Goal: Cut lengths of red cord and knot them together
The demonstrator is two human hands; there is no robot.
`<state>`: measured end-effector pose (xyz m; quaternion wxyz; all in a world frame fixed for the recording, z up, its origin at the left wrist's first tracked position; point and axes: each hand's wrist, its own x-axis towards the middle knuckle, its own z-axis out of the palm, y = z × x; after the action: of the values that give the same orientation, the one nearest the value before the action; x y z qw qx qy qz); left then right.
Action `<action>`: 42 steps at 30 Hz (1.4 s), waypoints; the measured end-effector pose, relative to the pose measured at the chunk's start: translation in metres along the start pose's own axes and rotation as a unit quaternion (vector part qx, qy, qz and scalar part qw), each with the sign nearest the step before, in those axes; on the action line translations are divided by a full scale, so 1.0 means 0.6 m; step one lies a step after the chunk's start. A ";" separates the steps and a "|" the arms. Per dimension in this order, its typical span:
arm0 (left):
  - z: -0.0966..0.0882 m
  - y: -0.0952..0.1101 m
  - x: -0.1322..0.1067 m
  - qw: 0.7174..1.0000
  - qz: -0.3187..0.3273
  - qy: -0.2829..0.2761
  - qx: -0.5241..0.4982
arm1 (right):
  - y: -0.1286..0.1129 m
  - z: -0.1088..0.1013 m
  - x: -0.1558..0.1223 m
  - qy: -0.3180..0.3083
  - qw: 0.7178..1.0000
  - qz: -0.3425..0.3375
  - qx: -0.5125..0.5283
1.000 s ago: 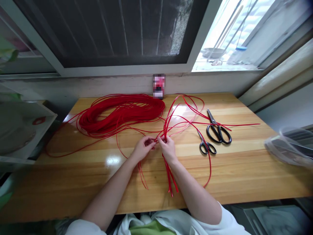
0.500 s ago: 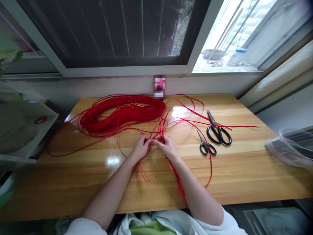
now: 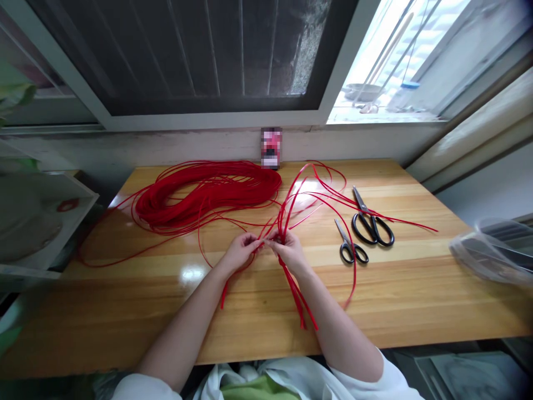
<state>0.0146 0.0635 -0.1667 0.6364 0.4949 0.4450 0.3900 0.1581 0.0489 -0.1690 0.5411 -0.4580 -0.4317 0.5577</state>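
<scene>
My left hand (image 3: 240, 253) and my right hand (image 3: 289, 253) meet over the middle of the wooden table (image 3: 125, 300). Between their fingertips they pinch several strands of red plastic cord (image 3: 283, 222). The strands fan up and away from my right hand, and their ends hang down past my right wrist. A loose end also drops below my left hand. Behind my hands lies a big tangled coil of the same red cord (image 3: 204, 197), linked to them by thin loose lengths. The crossing of the strands is hidden by my fingers.
To the right lie large black-handled scissors (image 3: 372, 229) and smaller black-handled scissors (image 3: 352, 250), with red strands across them. A crumpled clear plastic bag (image 3: 487, 253) sits at the table's right end. A blurred small box (image 3: 271, 148) stands against the wall.
My hands have shifted slightly and the strands between them are bunched more tightly. The hanging ends under my right hand have swung, and a loose end now sticks out lower left of my left hand.
</scene>
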 end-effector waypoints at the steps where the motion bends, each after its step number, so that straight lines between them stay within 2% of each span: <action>1: -0.001 0.004 -0.002 1.000 -0.008 -0.012 -0.008 | -0.002 0.001 -0.001 -0.004 1.000 0.003 0.004; 7: -0.012 0.012 -0.012 0.993 -0.087 -0.072 -0.046 | -0.006 0.001 0.000 0.001 1.000 0.012 -0.003; 11: -0.012 0.008 -0.014 0.991 -0.097 -0.087 -0.041 | -0.007 0.002 0.000 -0.002 1.000 0.020 -0.003; 15: -0.006 0.001 -0.011 0.996 -0.071 -0.046 -0.008 | -0.015 0.004 -0.002 0.005 0.999 0.036 -0.013; 19: -0.009 -0.007 -0.001 0.991 0.026 0.073 0.107 | -0.021 -0.003 -0.001 -0.001 0.997 0.074 0.008; 21: -0.014 -0.011 0.005 0.984 0.051 0.108 0.135 | -0.020 -0.008 0.002 0.000 0.997 0.080 0.024; 30: -0.023 -0.023 0.015 0.978 0.050 0.138 0.147 | -0.010 -0.006 0.006 0.054 0.993 0.093 0.054; 36: -0.018 -0.014 0.010 0.980 0.047 0.136 0.139 | -0.001 -0.002 0.002 0.016 0.997 0.075 0.019; 42: -0.020 -0.020 0.012 0.983 0.036 0.148 0.100 | 0.017 0.004 0.004 -0.002 0.998 0.066 -0.020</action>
<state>0.0059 0.0713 -0.1812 0.4962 0.5087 0.5528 0.4352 0.1537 0.0510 -0.1785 0.4932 -0.4951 -0.4126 0.5843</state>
